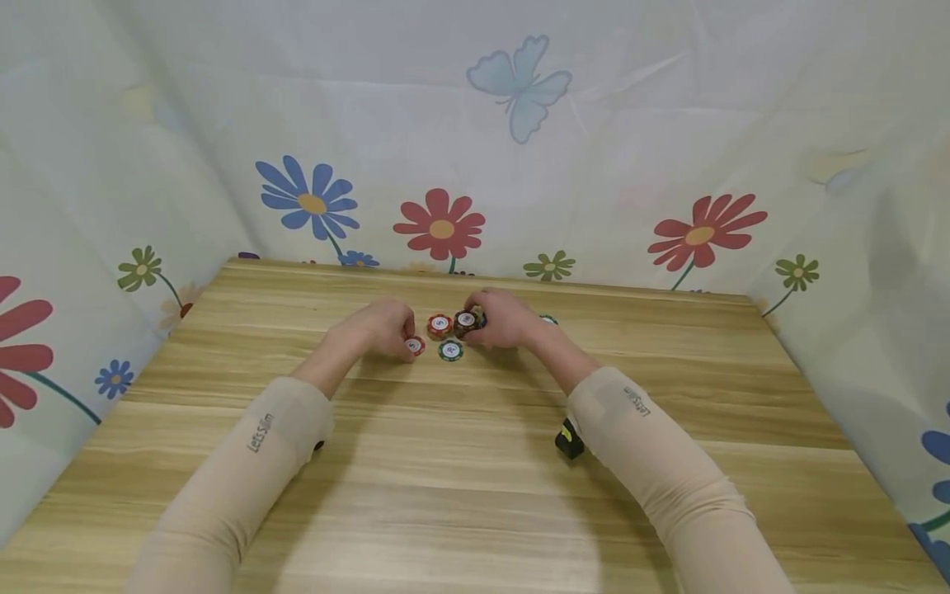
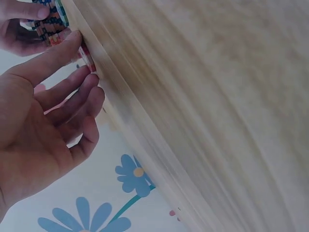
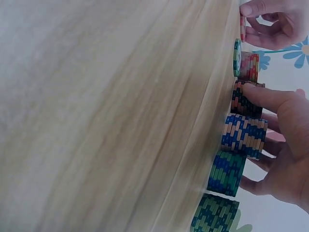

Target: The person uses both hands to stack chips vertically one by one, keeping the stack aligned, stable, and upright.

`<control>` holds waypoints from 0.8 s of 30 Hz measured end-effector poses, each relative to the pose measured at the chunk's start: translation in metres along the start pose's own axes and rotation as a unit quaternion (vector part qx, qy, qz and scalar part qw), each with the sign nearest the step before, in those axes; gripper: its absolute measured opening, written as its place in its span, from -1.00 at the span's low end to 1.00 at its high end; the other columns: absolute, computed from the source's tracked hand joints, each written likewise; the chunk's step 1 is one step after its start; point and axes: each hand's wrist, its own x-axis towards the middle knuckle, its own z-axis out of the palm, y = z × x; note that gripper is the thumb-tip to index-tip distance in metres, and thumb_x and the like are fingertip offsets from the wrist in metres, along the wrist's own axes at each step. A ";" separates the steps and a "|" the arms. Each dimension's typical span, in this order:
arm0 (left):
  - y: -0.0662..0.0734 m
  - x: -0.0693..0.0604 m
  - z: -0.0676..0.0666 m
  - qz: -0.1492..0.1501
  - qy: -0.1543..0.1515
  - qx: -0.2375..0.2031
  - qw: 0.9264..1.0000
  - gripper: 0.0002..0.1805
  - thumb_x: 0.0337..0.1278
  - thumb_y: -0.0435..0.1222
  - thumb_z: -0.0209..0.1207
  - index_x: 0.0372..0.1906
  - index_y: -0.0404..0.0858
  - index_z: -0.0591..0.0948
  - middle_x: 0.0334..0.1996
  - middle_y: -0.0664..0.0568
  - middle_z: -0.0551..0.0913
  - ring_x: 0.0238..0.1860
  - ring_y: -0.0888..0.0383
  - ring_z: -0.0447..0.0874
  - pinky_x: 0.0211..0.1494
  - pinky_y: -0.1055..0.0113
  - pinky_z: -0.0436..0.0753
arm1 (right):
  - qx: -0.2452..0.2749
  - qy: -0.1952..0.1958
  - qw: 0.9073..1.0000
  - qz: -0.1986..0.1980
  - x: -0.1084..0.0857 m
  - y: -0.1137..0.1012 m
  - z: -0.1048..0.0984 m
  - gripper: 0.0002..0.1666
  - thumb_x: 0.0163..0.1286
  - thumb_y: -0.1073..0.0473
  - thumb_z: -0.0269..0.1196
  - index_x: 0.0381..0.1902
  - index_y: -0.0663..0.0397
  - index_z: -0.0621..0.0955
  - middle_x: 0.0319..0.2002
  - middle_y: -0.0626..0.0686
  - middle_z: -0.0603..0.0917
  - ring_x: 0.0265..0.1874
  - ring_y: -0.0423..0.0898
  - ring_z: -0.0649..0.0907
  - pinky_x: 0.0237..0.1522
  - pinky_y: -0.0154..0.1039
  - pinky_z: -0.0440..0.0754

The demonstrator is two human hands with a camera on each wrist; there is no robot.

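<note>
At the far part of the table, my left hand point(image 1: 384, 324) pinches a red poker chip point(image 1: 416, 346) at the table surface, between thumb and fingertips. A short stack of red chips point(image 1: 439, 324) stands just to its right. My right hand point(image 1: 510, 320) grips a stack of black chips point(image 1: 467, 319), with the thumb on the near side and the fingers behind. A green-rimmed chip point(image 1: 450, 351) lies in front of these two stacks. In the right wrist view, a blue stack point(image 3: 244, 136) stands beside the black one, partly behind it a hand's fingers.
Two green stacks stand farther along the row, a nearer one point(image 3: 227, 172) and an end one point(image 3: 215, 213). The wooden table point(image 1: 445, 495) ends at a flower-printed curtain point(image 1: 594, 181). A black and yellow object point(image 1: 569, 440) shows beside the right sleeve.
</note>
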 end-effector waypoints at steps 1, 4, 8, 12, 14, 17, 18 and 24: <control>0.000 -0.001 0.000 0.001 0.001 0.002 1.000 -0.66 0.02 -0.20 0.53 -0.21 -0.31 0.68 -0.32 -0.02 0.63 -0.27 0.04 0.53 -0.12 0.17 0.55 | 0.001 0.000 1.000 -0.001 0.000 -0.001 0.000 -0.41 0.35 0.01 0.44 0.25 0.11 0.56 0.22 0.17 0.55 0.18 0.10 0.54 0.22 0.00 0.48; 0.000 -0.002 0.000 0.004 0.002 0.005 1.000 -0.66 0.03 -0.21 0.52 -0.20 -0.32 0.68 -0.32 -0.02 0.63 -0.27 0.03 0.53 -0.12 0.16 0.56 | -0.006 0.002 1.000 -0.009 0.002 -0.003 0.001 -0.40 0.36 -0.04 0.43 0.26 0.08 0.57 0.23 0.15 0.55 0.18 0.07 0.55 0.20 -0.02 0.50; 0.001 -0.003 0.000 0.001 -0.004 0.004 1.000 -0.69 0.06 -0.20 0.50 -0.22 -0.31 0.67 -0.33 -0.01 0.63 -0.28 0.05 0.53 -0.15 0.19 0.55 | -0.019 0.003 1.000 -0.020 0.005 -0.005 0.004 -0.36 0.37 -0.09 0.41 0.29 0.06 0.55 0.22 0.14 0.56 0.17 0.06 0.56 0.18 -0.01 0.53; 0.000 -0.004 0.001 0.005 -0.010 0.007 1.000 -0.74 0.08 -0.19 0.47 -0.33 -0.28 0.66 -0.42 0.01 0.60 -0.37 0.09 0.50 -0.27 0.24 0.48 | -0.025 0.007 0.999 -0.022 0.007 -0.008 0.007 -0.34 0.38 -0.14 0.39 0.31 0.04 0.55 0.24 0.14 0.55 0.20 0.06 0.54 0.19 0.06 0.50; 0.000 -0.003 0.002 0.008 -0.009 0.013 1.000 -0.75 0.08 -0.19 0.45 -0.40 -0.25 0.64 -0.49 0.04 0.56 -0.44 0.12 0.46 -0.33 0.26 0.43 | -0.027 0.007 0.999 -0.023 0.008 -0.010 0.007 -0.35 0.39 -0.14 0.38 0.30 0.04 0.55 0.25 0.14 0.54 0.22 0.07 0.53 0.20 0.10 0.48; -0.002 -0.003 0.003 0.007 -0.010 0.017 1.000 -0.72 0.08 -0.17 0.41 -0.52 -0.21 0.58 -0.62 0.11 0.44 -0.55 0.18 0.35 -0.44 0.28 0.33 | -0.031 0.006 0.999 -0.028 0.009 -0.014 0.006 -0.38 0.41 -0.14 0.36 0.29 0.04 0.57 0.28 0.16 0.53 0.26 0.09 0.50 0.21 0.13 0.46; -0.002 -0.002 0.003 0.005 -0.012 0.015 1.000 -0.70 0.08 -0.17 0.40 -0.57 -0.19 0.55 -0.66 0.13 0.39 -0.59 0.20 0.30 -0.46 0.29 0.30 | -0.032 0.005 0.999 -0.029 0.010 -0.015 0.006 -0.40 0.42 -0.13 0.36 0.29 0.04 0.57 0.29 0.16 0.52 0.27 0.09 0.49 0.21 0.15 0.45; -0.005 -0.004 0.003 -0.009 -0.023 -0.007 1.000 -0.62 0.11 -0.15 0.34 -0.68 -0.13 0.45 -0.74 0.16 0.25 -0.67 0.22 0.18 -0.52 0.29 0.22 | -0.037 0.007 0.999 -0.023 0.013 -0.019 0.011 -0.44 0.44 -0.12 0.35 0.25 0.04 0.60 0.27 0.14 0.52 0.24 0.05 0.49 0.23 0.21 0.41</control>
